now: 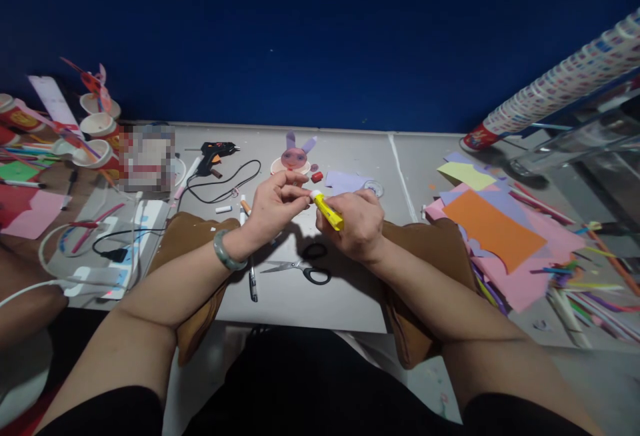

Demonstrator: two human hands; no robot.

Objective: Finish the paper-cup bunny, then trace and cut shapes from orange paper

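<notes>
My right hand [357, 223] is closed around a yellow glue stick [330, 215], its white tip pointing to the upper left. Against that tip, my left hand [277, 206] has thumb and forefinger pinched together; whatever is between them is too small to make out. Just beyond my hands is a paper cup [276, 165] with a pink rabbit face [294, 159] and purple ears on it. A red cap [317, 176] lies beside the cup. Scissors with black handles [317, 275] lie below my hands, and a pen [253, 286] is left of them.
A black glue gun [213, 158] with its cord lies back left, near a white power strip [145, 236]. Decorated cups [103, 126] stand far left. Coloured paper [493, 226] and a long stack of cups [560, 83] are at right. Brown cushions [430, 256] lie under both forearms.
</notes>
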